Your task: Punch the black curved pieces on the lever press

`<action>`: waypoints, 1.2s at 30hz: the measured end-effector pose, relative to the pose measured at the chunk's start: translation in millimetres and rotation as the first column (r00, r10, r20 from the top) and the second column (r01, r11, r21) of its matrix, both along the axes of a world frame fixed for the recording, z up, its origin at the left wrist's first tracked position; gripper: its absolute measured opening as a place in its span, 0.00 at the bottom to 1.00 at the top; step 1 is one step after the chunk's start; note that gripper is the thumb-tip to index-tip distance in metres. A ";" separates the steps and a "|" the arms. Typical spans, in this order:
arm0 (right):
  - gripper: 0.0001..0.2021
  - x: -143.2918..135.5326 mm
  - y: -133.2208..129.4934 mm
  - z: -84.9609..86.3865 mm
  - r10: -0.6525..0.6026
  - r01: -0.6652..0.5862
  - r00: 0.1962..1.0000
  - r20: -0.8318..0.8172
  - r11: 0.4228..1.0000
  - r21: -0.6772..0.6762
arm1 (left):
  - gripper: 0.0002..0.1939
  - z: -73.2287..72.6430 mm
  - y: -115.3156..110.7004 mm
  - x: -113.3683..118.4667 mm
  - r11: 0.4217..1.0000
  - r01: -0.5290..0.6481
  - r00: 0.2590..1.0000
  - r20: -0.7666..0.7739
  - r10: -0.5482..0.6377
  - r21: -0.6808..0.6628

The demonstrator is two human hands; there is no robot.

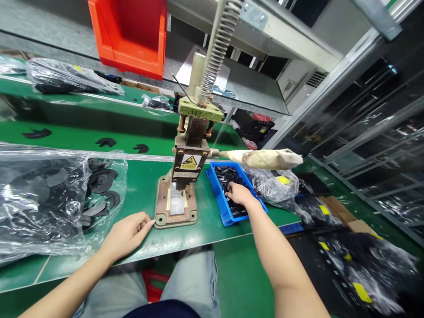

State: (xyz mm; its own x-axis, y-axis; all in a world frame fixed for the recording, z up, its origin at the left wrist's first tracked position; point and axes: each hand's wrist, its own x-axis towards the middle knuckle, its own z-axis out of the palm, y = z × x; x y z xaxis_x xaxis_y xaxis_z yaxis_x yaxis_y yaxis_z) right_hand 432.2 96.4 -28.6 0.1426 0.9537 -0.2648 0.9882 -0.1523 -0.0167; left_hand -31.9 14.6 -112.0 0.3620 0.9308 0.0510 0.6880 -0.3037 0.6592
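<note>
My right hand (238, 194) reaches into a blue bin (224, 217) filled with small black parts (223, 174). Its fingers are bent together among the parts, and what they grip is hidden. My left hand (127, 234) rests on the green bench with its fingers curled, showing nothing in them; the thumb tip is at the front left corner of the hand press base (177, 220). The press (190, 159) stands upright between my hands, its ram low over a pale block (177, 204). Its wrapped lever handle (265, 158) sticks out to the right, above the bin.
A clear bag (43, 198) spills flat black curved pieces (102, 183) on the left. Several such pieces lie on the green belt (76, 128) behind. A red bin (132, 39) hangs from the shelf above. Bagged parts (364, 260) with yellow labels sit at right.
</note>
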 end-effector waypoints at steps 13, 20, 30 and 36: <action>0.22 -11.4 10.8 3.6 -0.159 0.165 0.986 -0.047 0.971 0.171 | 0.20 3.0 -1.7 1.6 1.000 -0.003 1.000 -0.029 0.003 -0.009; 0.19 -16.4 19.2 6.5 -0.113 0.138 0.987 -0.115 0.964 0.228 | 0.19 1.3 -1.7 2.5 1.000 -0.009 1.000 -0.022 0.009 0.016; 0.10 -29.0 -56.0 34.3 0.129 0.046 0.960 -0.247 0.802 0.596 | 0.20 -1.5 -3.9 -2.3 0.996 -0.087 0.965 0.244 0.093 -0.033; 0.07 -86.9 -123.4 21.2 0.436 -0.040 0.834 -0.338 0.658 0.752 | 0.17 36.5 -22.6 18.0 0.995 -0.099 0.913 0.401 0.079 0.030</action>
